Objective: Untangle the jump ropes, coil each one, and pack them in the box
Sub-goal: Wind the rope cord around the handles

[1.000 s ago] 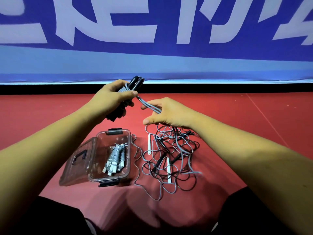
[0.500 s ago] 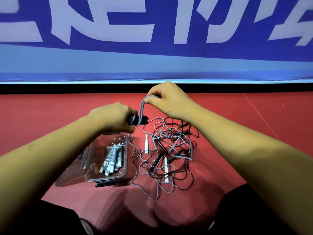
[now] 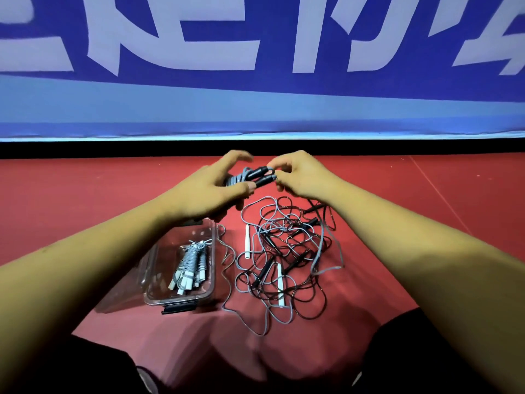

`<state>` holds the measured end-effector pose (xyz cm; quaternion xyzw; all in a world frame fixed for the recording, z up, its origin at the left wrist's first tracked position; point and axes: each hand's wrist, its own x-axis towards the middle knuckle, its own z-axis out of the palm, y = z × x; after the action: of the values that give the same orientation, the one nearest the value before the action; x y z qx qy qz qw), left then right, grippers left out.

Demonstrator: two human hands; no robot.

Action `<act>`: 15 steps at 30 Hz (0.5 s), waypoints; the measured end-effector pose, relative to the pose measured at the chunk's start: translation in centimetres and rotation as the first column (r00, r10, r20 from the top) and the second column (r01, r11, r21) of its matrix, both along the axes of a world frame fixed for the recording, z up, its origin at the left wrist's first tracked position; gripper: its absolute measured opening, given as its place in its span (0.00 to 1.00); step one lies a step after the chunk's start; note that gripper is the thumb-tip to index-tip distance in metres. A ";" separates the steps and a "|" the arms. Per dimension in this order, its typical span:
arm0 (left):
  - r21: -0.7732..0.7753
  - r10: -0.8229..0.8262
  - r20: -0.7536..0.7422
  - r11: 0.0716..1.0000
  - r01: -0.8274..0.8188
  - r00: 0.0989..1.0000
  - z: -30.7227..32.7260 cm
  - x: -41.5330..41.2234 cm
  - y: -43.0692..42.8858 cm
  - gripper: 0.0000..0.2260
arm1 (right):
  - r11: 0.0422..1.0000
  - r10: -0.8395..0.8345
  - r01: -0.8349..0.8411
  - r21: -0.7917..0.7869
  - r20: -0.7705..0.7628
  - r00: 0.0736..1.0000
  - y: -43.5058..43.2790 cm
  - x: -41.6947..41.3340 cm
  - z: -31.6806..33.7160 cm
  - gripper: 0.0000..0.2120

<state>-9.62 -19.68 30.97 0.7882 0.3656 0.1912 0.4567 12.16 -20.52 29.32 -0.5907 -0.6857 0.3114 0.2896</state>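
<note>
R hand point(image 3: 304, 174) fingers point(image 3: 279, 168) pinch the loose cord end right at the black handle tips. L hand point(image 3: 204, 191) is clenched round the wound grey rope point(image 3: 241, 177). I'd tuck that end under the last wrap and pull snug, else the coil springs open. Box point(image 3: 181, 302) sits at 7 o'clock, w/ one wound rope point(image 3: 190, 263) inside. The tangle point(image 3: 287, 251) lies on the floor at 5 o'clock.

The blue banner point(image 3: 262, 109) at the back carries large white characters point(image 3: 170, 56), but the top edge of the view cuts them off, so none can be read. No other writing is legible.
</note>
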 end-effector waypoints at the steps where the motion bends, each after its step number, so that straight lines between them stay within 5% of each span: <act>1: -0.024 0.010 0.031 1.000 -0.009 0.999 0.1 -0.1 0.1 0.17 | 0.998 0.011 -0.012 -0.069 -0.012 1.000 -0.2 -0.3 -0.3 0.09; 4: -0.043 0.062 0.079 0.997 -0.059 0.995 0.2 -0.2 0.5 0.13 | 0.968 0.061 -0.086 -0.236 -0.110 0.992 -0.8 -1.4 -0.8 0.12; 8: -0.056 0.202 0.076 0.979 -0.198 0.976 0.3 -0.5 1.6 0.05 | 0.961 0.070 -0.100 -0.259 -0.122 0.990 -1.5 -2.6 -0.6 0.14; 15: 0.308 0.312 -0.237 0.922 -0.233 0.920 -0.1 -1.6 3.2 0.11 | 0.989 0.143 -0.135 -0.052 0.184 0.973 -2.5 -4.3 0.4 0.09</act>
<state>-11.22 -16.48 30.87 0.8035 0.5039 0.1880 0.2550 7.86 -23.07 29.67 -0.5734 -0.7433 0.2875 0.1897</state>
